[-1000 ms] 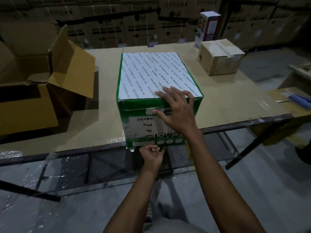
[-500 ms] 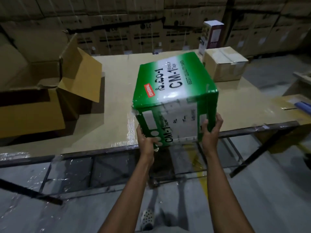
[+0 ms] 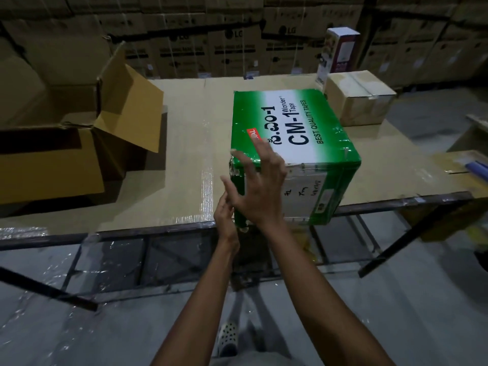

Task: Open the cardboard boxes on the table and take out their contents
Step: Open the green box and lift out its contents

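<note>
**Green box at the front edge, both hands loose at its near-left corner**

Far left, the open brown box (image 3: 52, 165) sits on the left end of the table (image 3: 190, 143) with its flaps up. It looks already dealt with, so leave it.

Your left hand (image 3: 224, 215) is at the front edge of the table, with its fingers fairly straight and lying against the lower near-left corner of the green box (image 3: 295, 133). It grips nothing. Your right hand (image 3: 260, 186) is spread wide over the top near-left corner, fingers released. I can't tell whether its fingertips touch the lid.

The green box stands right of the middle, hard up to the front edge and turned a little askew, still sealed. Its print says tapes, so expect it to be dense and heavier than it looks. The cardboard seems stiff, but the near-left corner is crumpled and torn. Clear tape and glossy print will probably be slick under a flat palm. Hold it low, with a hand on each of two opposite sides, not by the damaged corner. To open it, try the tape line along the near top edge, which looks like the place to start.

Toward the far right corner, a small taped brown box (image 3: 359, 101) waits unopened. A tall white carton (image 3: 340, 48) stands upright just behind it.
</note>
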A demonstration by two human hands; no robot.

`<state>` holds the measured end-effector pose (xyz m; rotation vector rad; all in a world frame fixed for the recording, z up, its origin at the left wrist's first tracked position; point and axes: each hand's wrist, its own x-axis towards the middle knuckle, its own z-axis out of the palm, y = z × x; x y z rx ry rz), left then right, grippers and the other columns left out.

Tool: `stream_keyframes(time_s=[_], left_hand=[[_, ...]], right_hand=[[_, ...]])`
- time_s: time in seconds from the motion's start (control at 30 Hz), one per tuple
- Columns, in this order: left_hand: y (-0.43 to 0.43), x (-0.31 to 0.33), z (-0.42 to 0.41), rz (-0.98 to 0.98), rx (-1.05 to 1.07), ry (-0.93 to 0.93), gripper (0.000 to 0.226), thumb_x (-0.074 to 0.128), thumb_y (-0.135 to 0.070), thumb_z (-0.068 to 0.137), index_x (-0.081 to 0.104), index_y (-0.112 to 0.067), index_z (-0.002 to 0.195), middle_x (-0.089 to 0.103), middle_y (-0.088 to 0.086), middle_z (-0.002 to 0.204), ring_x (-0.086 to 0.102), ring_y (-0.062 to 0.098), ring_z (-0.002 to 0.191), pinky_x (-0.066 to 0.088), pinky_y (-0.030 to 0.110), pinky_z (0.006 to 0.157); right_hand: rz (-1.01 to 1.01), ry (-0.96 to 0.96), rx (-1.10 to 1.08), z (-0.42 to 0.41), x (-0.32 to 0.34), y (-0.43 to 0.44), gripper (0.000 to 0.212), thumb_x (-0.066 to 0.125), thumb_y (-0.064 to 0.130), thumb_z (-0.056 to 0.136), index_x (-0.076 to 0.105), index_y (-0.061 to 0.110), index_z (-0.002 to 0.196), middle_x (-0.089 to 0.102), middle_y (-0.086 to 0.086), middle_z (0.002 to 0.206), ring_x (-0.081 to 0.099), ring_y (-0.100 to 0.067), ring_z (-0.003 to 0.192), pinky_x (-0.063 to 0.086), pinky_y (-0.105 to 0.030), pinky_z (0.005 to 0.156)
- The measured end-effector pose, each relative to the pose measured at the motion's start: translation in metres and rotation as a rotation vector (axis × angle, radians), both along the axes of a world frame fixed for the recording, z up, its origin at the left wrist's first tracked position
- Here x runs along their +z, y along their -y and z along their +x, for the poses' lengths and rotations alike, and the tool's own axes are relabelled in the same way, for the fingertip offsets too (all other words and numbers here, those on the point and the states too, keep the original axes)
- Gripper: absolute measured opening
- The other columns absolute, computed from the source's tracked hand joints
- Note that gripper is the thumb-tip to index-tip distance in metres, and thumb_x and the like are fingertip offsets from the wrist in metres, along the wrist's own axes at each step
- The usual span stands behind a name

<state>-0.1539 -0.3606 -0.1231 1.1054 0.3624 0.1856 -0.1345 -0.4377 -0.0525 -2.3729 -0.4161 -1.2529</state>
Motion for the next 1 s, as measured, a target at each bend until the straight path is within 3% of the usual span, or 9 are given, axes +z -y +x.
stream_keyframes(time_s=[0.1,0.23,0.43,0.53,0.63,0.77,0.87,0.93,1.0], left_hand=[[-0.003,-0.001,0.006,-0.046,0.044,-0.065,0.03,0.043,-0.014,0.107,0.072,-0.016,0.1,0.077,-0.011,0.083,0.07,0.004,0.079,0.054,0.019,0.063],[-0.014,-0.011,0.019,-0.101,0.066,-0.218,0.018,0.064,-0.024,0.098,0.076,-0.014,0.088,0.075,0.0,0.083,0.067,0.018,0.079,0.052,0.027,0.061],[-0.007,-0.013,0.023,-0.311,0.028,-0.421,0.01,0.072,-0.018,0.093,0.07,-0.011,0.085,0.07,0.002,0.077,0.064,0.012,0.055,0.047,0.019,0.042],[0.001,-0.016,0.019,-0.502,-0.073,-0.493,0.027,0.068,-0.034,0.094,0.077,-0.009,0.087,0.075,0.007,0.077,0.072,0.022,0.064,0.059,0.03,0.054],[0.008,-0.024,0.013,-0.654,-0.158,-0.492,0.046,0.062,-0.047,0.095,0.081,-0.008,0.081,0.078,0.011,0.086,0.074,0.028,0.079,0.056,0.037,0.069],[0.012,-0.029,0.006,-0.766,-0.207,-0.408,0.043,0.058,-0.046,0.097,0.074,-0.009,0.11,0.074,0.013,0.109,0.076,0.028,0.084,0.062,0.04,0.07],[0.013,-0.03,0.01,-0.814,-0.202,-0.382,0.041,0.051,-0.043,0.101,0.07,-0.007,0.108,0.077,0.014,0.096,0.077,0.028,0.076,0.063,0.04,0.063],[0.014,-0.026,0.012,-0.786,-0.183,-0.35,0.039,0.051,-0.04,0.098,0.07,-0.009,0.111,0.077,0.013,0.098,0.076,0.028,0.084,0.062,0.045,0.083],[0.015,-0.027,0.014,-0.732,-0.203,-0.332,0.044,0.06,-0.039,0.087,0.07,-0.012,0.121,0.075,0.013,0.112,0.071,0.03,0.104,0.045,0.052,0.109]], right_hand=[[-0.134,-0.107,-0.046,0.015,0.003,-0.02,0.063,0.073,0.056,0.081,0.062,0.031,0.137,0.039,-0.009,0.162,0.033,-0.03,0.153,0.024,-0.056,0.119],[-0.216,-0.245,-0.203,0.03,-0.016,-0.019,0.068,0.07,0.062,0.078,0.057,0.036,0.14,0.039,-0.008,0.162,0.031,-0.032,0.152,0.018,-0.056,0.12],[-0.193,-0.158,-0.221,0.034,-0.037,-0.017,0.06,0.071,0.035,0.081,0.057,0.037,0.139,0.048,-0.008,0.156,0.038,-0.032,0.148,0.017,-0.053,0.121],[-0.188,-0.143,-0.221,0.033,-0.037,-0.018,0.06,0.069,0.033,0.08,0.059,0.037,0.138,0.049,-0.007,0.155,0.039,-0.032,0.148,0.019,-0.053,0.121],[-0.189,-0.123,-0.217,0.033,-0.041,-0.017,0.059,0.07,0.034,0.08,0.058,0.037,0.138,0.05,-0.007,0.155,0.039,-0.032,0.148,0.019,-0.052,0.12],[-0.184,-0.133,-0.234,0.032,-0.041,-0.018,0.064,0.07,0.034,0.081,0.054,0.035,0.143,0.049,-0.006,0.155,0.039,-0.031,0.147,0.021,-0.052,0.12],[-0.16,-0.16,-0.244,0.028,-0.038,-0.019,0.073,0.07,0.034,0.079,0.048,0.029,0.149,0.048,-0.004,0.155,0.039,-0.029,0.148,0.023,-0.052,0.121],[-0.14,-0.163,-0.245,0.026,-0.037,-0.02,0.073,0.071,0.034,0.078,0.05,0.026,0.148,0.049,-0.003,0.154,0.039,-0.029,0.147,0.022,-0.051,0.122],[-0.137,-0.162,-0.238,0.024,-0.033,-0.019,0.07,0.071,0.033,0.077,0.054,0.025,0.145,0.051,-0.003,0.152,0.04,-0.029,0.146,0.021,-0.051,0.121]])
